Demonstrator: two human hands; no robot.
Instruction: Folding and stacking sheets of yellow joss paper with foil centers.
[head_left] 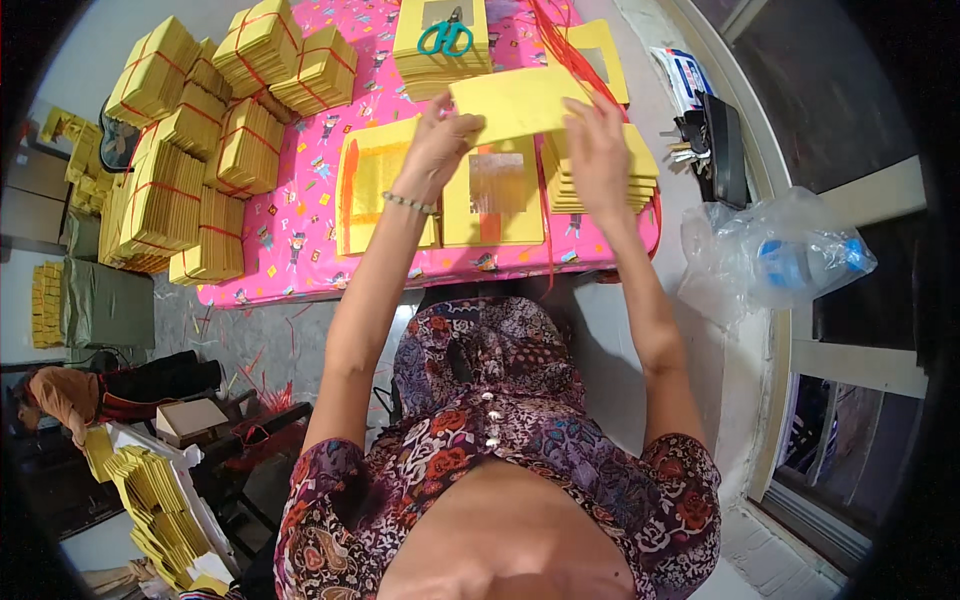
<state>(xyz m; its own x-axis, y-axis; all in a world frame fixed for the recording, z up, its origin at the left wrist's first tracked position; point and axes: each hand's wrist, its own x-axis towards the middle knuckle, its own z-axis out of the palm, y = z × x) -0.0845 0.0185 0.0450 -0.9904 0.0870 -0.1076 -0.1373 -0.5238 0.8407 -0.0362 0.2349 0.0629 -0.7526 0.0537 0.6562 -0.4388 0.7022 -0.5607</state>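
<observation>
A plain yellow paper sheet (520, 103) is raised above the table, stretched between my two hands. My left hand (445, 138) pinches its left end, a beaded bracelet around the wrist. At the right end, my right hand (598, 150) is closed on the edge, its thumb partly hidden. Below the hands lie a yellow paper with a gold foil patch and orange band (385, 185) and a yellow paper with a shiny foil square (497, 185). Under my right hand, a yellow paper stack (640, 165) is partly covered.
Yellow bundles tied with red string (165, 200) are piled at the left of the pink patterned tablecloth (315, 220). Teal-handled scissors (446, 38) rest on a tall stack. Red strings (570, 50) hang nearby. At right sits a plastic bag (770, 255). Another person (75, 400) is at lower left.
</observation>
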